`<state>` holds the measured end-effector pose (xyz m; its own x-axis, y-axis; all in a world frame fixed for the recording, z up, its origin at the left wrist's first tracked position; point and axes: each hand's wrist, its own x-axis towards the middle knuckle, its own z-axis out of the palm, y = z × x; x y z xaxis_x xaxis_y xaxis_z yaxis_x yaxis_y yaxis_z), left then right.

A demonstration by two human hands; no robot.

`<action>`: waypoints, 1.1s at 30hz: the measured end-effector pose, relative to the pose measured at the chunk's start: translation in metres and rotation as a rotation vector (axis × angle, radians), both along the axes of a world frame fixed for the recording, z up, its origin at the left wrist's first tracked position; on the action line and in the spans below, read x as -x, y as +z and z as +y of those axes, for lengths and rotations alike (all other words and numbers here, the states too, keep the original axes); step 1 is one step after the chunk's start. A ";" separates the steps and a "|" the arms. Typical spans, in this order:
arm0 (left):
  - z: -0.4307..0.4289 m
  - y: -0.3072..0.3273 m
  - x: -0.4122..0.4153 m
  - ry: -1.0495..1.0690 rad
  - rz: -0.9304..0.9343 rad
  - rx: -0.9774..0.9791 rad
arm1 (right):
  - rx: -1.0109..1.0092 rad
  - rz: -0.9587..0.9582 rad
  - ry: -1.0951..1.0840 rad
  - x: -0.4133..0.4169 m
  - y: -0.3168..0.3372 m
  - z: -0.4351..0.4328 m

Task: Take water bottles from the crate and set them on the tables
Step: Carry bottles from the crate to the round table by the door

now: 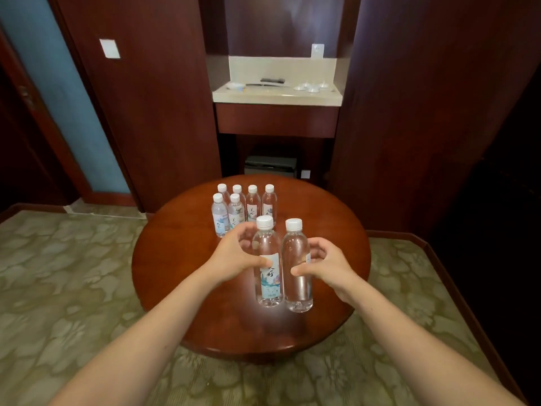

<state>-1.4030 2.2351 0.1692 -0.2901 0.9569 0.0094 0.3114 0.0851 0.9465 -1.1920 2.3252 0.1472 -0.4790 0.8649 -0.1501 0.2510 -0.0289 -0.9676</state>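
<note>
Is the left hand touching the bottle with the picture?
Touching. The head view shows the left hand gripping the bottle, thumb on its label.

Left hand [231,256] holds labelled bottle [270,285]; right hand [330,265] holds neighbouring bottle [295,253].

round reddish-brown wooden table [181,259]: six clear plastic bottles with white caps [244,209] clustered at far left-centre, four behind, two in front, blocking that patch. labelled clear bottle [268,273] in left hand [234,256] and plain clear bottle [296,268] in right hand [325,262] upright side by side mid-table, almost touching, no passage between. narrow gap between left hand and cluster's front row. bare tabletop open right of cluster, along right side, left side and near edge.
</note>
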 end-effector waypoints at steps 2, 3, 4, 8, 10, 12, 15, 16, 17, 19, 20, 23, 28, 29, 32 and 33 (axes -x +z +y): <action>0.039 -0.010 0.022 -0.005 0.041 0.025 | 0.004 -0.026 -0.023 0.024 -0.013 0.036; 0.057 -0.016 0.033 -0.010 0.070 0.044 | 0.004 -0.038 -0.036 0.035 -0.020 0.053; 0.075 -0.021 0.043 -0.017 0.092 0.061 | 0.003 -0.045 -0.047 0.046 -0.028 0.068; 0.134 -0.051 0.072 -0.013 0.126 0.114 | 0.022 -0.058 -0.108 0.082 -0.064 0.118; 0.156 -0.070 0.081 -0.022 0.117 0.135 | 0.031 -0.076 -0.138 0.093 -0.084 0.134; 0.171 -0.092 0.088 -0.035 0.086 0.164 | 0.044 -0.086 -0.156 0.101 -0.101 0.146; 0.184 -0.119 0.096 -0.051 0.068 0.193 | 0.061 -0.100 -0.176 0.109 -0.122 0.158; 0.187 -0.126 0.097 -0.059 0.076 0.196 | 0.054 -0.111 -0.172 0.110 -0.128 0.160; 0.190 -0.132 0.098 -0.069 0.088 0.197 | 0.042 -0.121 -0.168 0.111 -0.134 0.162; 0.192 -0.143 0.097 -0.075 0.099 0.199 | 0.025 -0.121 -0.173 0.111 -0.144 0.162; 0.193 -0.146 0.095 -0.072 0.099 0.199 | 0.026 -0.108 -0.181 0.110 -0.146 0.161; 0.193 -0.152 0.090 -0.076 0.122 0.176 | 0.021 -0.105 -0.203 0.109 -0.149 0.155; 0.189 -0.150 0.088 -0.117 0.164 0.179 | -0.099 -0.284 -0.086 0.103 -0.142 0.147; 0.187 -0.147 0.088 -0.112 0.169 0.187 | -0.104 -0.321 -0.049 0.102 -0.137 0.149; 0.183 -0.134 0.089 -0.118 0.212 0.196 | -0.130 -0.376 0.044 0.099 -0.118 0.156; 0.182 -0.128 0.090 -0.129 0.243 0.184 | -0.150 -0.378 0.076 0.097 -0.111 0.159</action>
